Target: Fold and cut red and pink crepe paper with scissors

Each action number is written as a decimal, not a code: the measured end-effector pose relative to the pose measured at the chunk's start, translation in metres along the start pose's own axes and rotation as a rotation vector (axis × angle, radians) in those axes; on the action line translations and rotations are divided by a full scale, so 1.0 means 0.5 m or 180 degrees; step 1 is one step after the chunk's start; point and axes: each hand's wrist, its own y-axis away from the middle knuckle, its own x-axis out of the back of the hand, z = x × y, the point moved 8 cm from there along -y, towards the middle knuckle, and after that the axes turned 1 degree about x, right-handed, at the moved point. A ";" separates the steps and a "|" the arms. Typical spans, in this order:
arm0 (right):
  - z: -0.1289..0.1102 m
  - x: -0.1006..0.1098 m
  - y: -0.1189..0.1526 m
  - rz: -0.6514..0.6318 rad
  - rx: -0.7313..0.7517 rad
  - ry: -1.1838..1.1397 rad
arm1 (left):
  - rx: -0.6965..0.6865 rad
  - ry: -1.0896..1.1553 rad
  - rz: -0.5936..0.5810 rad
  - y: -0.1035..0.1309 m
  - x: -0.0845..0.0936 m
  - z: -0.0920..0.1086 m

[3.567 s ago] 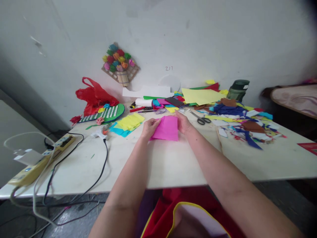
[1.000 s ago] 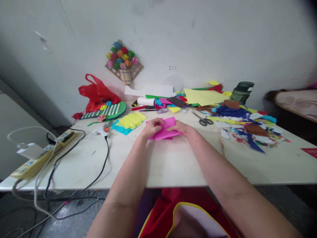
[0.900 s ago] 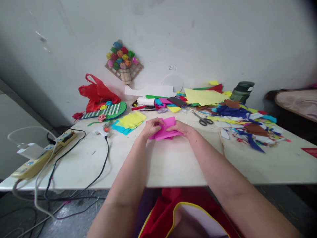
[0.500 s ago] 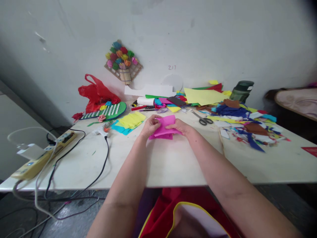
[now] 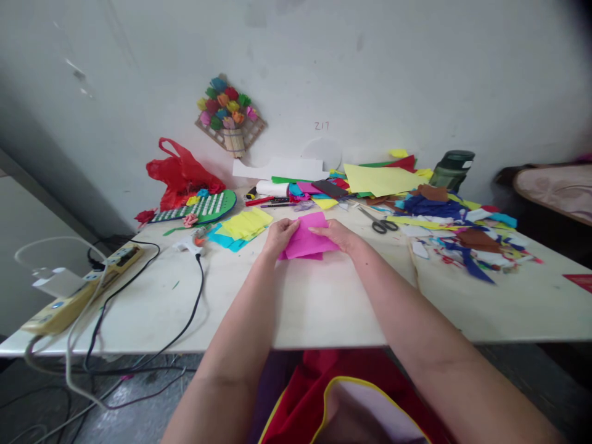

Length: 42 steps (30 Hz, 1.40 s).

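Note:
Pink paper (image 5: 309, 237) in several layers is held between both hands above the white table (image 5: 324, 308). My left hand (image 5: 280, 237) grips its left edge, thumb on top. On the right side, my right hand (image 5: 337, 235) is closed on the sheets, its thumb lying over them and the other fingers hidden beneath. A lower pink layer shows under the front edge. Yellow sheets (image 5: 247, 223) and blue sheets (image 5: 230, 242) lie to the left of my left hand.
Scissors (image 5: 385, 226) and a heap of coloured scraps (image 5: 476, 240) lie to the right. A glue gun (image 5: 189, 244), its cord and a power strip (image 5: 83, 290) are at left. At the back stand a red bag (image 5: 185, 172) and a green bottle (image 5: 452, 170).
My left fingers have shifted from the upper face of the pink paper to its left edge. The top pink layer now lies flatter and more spread out.

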 end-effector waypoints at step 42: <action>-0.061 -0.007 0.002 0.0146 0.1289 0.1102 | 0.0740 0.1195 -0.0014 0.007 -0.009 -0.038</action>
